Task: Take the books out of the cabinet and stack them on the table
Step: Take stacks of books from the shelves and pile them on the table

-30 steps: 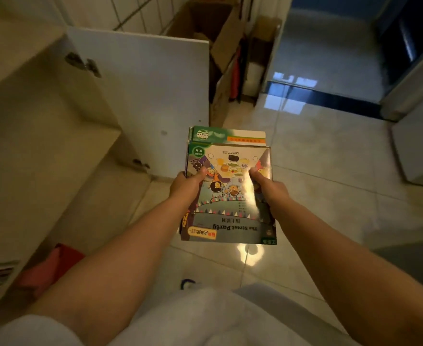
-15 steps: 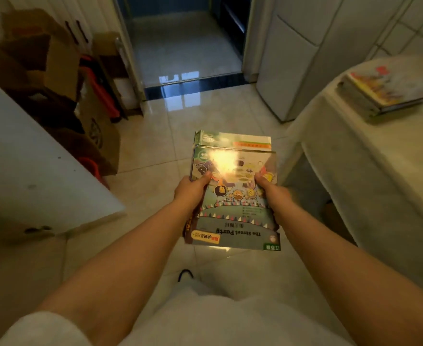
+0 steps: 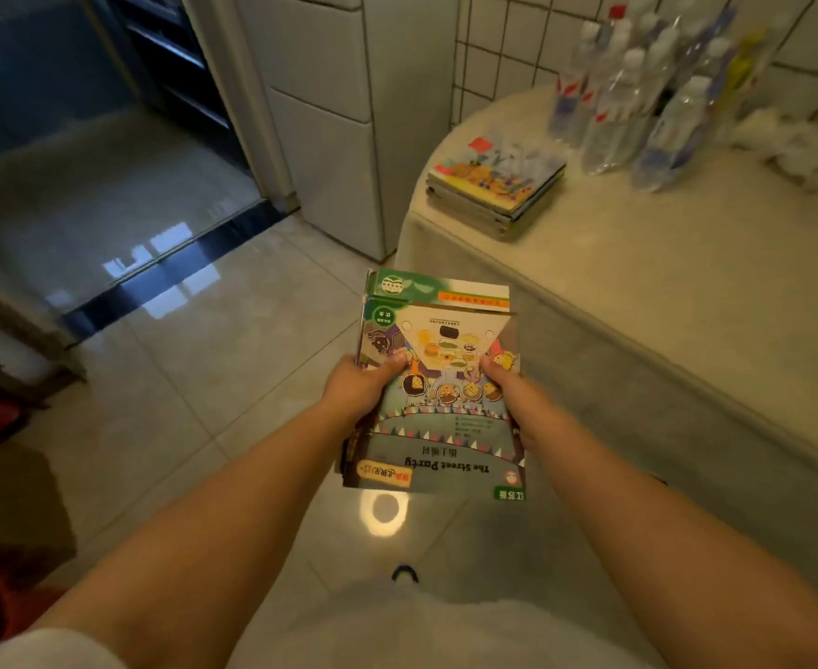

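**Glossy bundle held short of the desk, stack lying far and to the right**

Glossy, colourful picture books (image 3: 438, 393), a thin bundle with a green-topped one showing behind the front cover, were held out over the pale tiled floor (image 3: 194, 379). The left hand (image 3: 366, 386) gripped the bundle's left edge and the right hand (image 3: 503, 383) its right edge, each thumb pressed on the front cover and the other fingers hidden beneath. Both grips were pinching the books, neither spread.

The bundle's long axis ran away from the person, its title end nearest the body. The target, a low stack of similar bright paperback books (image 3: 498, 185), lay on the cream-covered desk (image 3: 686, 301) near its far left corner, just beside a cluster of clear plastic bottles (image 3: 638, 103). That stack sat farther off and to the right of the held bundle, well apart from it, with the desk's edge between them.

Judging by this, the right hand was the nearer to the stack, so the carry probably called for a forward, rightward and upward reach.
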